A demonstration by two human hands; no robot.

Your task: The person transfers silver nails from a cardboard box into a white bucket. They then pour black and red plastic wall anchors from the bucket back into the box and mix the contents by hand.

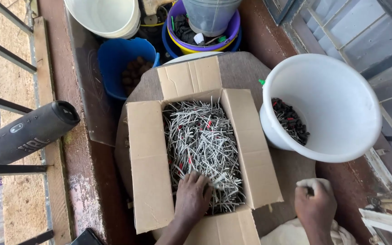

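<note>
A: Head view, looking straight down. Open cardboard box (150, 159) on a round tabletop (246, 72), all four flaps folded out flat. It is packed with thin grey-white wire pieces (200, 136), some with red ends.

B: Hands?

A: Left hand (191, 197) is inside the box at its near end, palm down, fingers spread loosely over the wire pieces and touching them. Cannot tell whether any are pinched underneath. Right hand (316, 204) is outside the box, past the right flap, curled closed around a wad of pale cloth (314, 183).

B: Room around the box?

A: Tight on the right. White plastic bucket (341, 90) sits just beside the right flap, overhanging the table edge, with a small heap of black and red connectors (291, 120) in its bottom. Bare tabletop shows only between that flap and the right hand.

B: Far side?

A: Crowded. Blue bucket (121, 59) near the far-left flap, another white bucket (103, 16) beyond it, stacked purple and yellow basins (230, 34) holding a grey pail (209, 13).

B: Left?

A: Brown ledge, then a black cylindrical speaker (28, 134) lying well apart from the box on metal rails.
</note>
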